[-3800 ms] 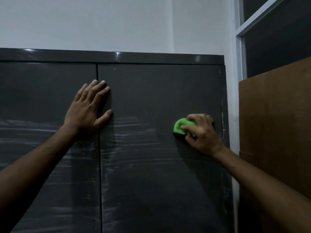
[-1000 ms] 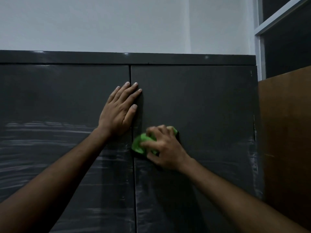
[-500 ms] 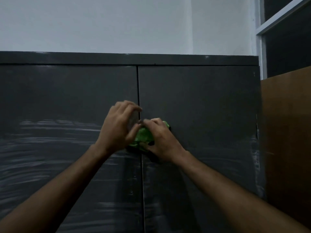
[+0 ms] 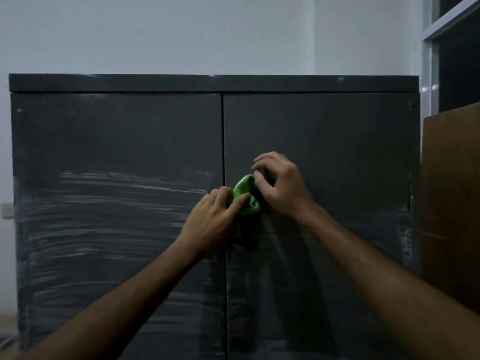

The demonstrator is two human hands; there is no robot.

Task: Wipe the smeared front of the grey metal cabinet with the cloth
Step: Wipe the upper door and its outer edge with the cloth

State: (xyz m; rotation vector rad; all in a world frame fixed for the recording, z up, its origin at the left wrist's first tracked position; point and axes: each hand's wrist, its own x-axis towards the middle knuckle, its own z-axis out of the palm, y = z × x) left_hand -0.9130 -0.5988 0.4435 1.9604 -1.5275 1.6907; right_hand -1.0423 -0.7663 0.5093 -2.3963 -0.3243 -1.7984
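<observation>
Both my hands pinch the bunched green cloth (image 4: 245,197) at the tall grey metal cabinet (image 4: 324,141) centre seam: left hand (image 4: 211,222) at 7 o'clock, right hand (image 4: 281,185) at 2 o'clock. Risk: cloth drops if either pinch slackens mid-transfer.

Head view, facing a tall grey metal cabinet (image 4: 324,141) with two flat doors divided by a narrow vertical seam (image 4: 222,141). Left door (image 4: 117,141) streaked with pale horizontal smears (image 4: 109,211) across middle and lower portions; upper band dark and even. Right door (image 4: 337,268) fainter in marking, with light patches near right edge. Small crumpled bright green cloth (image 4: 246,197) just right of seam. Left hand (image 4: 211,224) pinching lower part of cloth, thumb laid over it. Right hand (image 4: 281,187) above, fingertips curled onto upper edge. Plain white wall (image 4: 181,35) behind. Brown wooden board (image 4: 450,203) beside cabinet at right.
</observation>
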